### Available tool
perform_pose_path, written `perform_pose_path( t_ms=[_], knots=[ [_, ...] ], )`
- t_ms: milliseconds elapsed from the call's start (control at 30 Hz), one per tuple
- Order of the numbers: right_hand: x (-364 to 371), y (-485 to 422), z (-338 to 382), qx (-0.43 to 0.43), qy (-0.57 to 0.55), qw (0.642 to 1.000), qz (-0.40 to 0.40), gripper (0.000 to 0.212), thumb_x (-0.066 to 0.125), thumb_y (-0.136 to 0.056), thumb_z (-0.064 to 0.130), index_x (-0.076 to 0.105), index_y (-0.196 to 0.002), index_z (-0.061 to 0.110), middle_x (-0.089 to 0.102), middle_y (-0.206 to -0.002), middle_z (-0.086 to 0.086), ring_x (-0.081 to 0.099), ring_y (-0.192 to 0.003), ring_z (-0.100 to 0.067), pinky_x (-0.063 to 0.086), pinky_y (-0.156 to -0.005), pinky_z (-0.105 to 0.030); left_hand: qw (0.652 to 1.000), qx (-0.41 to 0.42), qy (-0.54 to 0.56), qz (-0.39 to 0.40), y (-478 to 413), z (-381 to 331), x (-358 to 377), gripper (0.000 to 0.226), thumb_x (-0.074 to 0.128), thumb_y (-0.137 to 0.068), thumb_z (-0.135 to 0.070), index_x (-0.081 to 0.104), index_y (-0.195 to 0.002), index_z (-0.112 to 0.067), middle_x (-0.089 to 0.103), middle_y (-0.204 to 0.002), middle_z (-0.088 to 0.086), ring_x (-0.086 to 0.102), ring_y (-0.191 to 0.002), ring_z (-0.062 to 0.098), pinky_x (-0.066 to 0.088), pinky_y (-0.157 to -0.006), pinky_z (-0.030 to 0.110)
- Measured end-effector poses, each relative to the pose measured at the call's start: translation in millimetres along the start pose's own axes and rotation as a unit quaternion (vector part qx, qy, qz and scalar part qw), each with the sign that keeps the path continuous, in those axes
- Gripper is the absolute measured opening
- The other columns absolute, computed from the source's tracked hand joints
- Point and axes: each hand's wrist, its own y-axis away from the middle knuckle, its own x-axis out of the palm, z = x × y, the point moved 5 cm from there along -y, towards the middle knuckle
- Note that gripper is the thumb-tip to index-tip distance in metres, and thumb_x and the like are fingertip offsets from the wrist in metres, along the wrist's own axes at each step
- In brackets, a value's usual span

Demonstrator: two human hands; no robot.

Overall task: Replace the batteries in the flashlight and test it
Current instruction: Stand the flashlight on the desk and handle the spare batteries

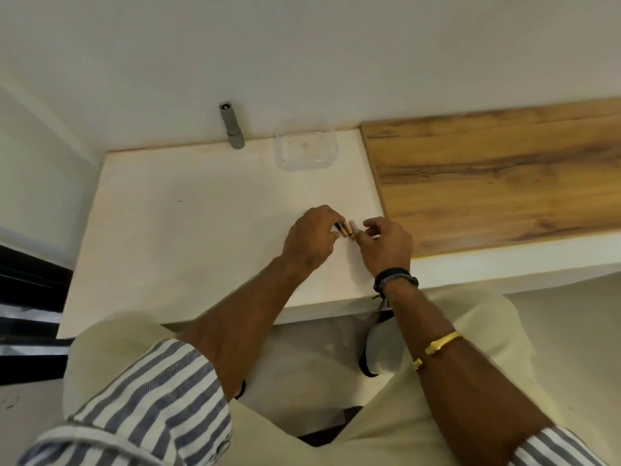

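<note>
Left hand [311, 242] fingers pinch the batteries [346, 228] — right hand [386, 243] fingers curled, touching them.

One grey cylindrical metal flashlight [231, 126] stands upright at the desk's [188, 210] far edge, and one clear square plastic container [305, 147] sits near it along that same edge, toward the far right corner of the white surface. Two small copper-and-black cylindrical batteries [346, 228] show between two bare hands, the left hand [311, 240] and the right hand [386, 245], near the white surface's right edge; whether more are hidden in the fingers cannot be told. One dark cord wristband [396, 277] and one gold metal bangle [437, 348], both on the right arm.
</note>
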Motion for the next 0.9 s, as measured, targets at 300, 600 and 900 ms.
perform_pose_path(
  t_ms=[300,600,900],
  knots=[
    [14,-7,7,-0.018,0.105,0.994,0.037,0.027,0.079,-0.086,0.033,0.075,-0.109,0.019,0.072,-0.104,-0.005,0.068,-0.090,-0.022,0.058,-0.076,-0.033,0.996,0.040,-0.064,0.041,-1,11,-4,0.017,0.063,-0.094,-0.017,0.075,-0.104,-0.012,0.068,-0.102,0.006,0.056,-0.095,0.022,0.050,-0.079,0.038],
    [16,-9,10,-0.027,0.113,0.992,0.055,0.009,0.078,-0.087,0.023,0.073,-0.094,0.020,0.072,-0.096,-0.002,0.065,-0.089,-0.022,0.051,-0.071,-0.029,0.999,0.000,-0.031,0.016,9,26,-16,0.014,0.068,-0.090,-0.019,0.075,-0.101,-0.015,0.066,-0.093,0.002,0.056,-0.090,0.019,0.048,-0.077,0.034],
    [21,-18,22,-0.059,0.107,0.991,0.061,0.008,0.069,-0.094,0.025,0.075,-0.099,0.022,0.073,-0.097,0.002,0.063,-0.088,-0.019,0.047,-0.072,-0.029,0.999,0.014,-0.006,-0.045,2,35,-32,0.012,0.065,-0.092,-0.019,0.076,-0.097,-0.017,0.070,-0.088,0.002,0.059,-0.083,0.021,0.050,-0.075,0.039]
  ],
)
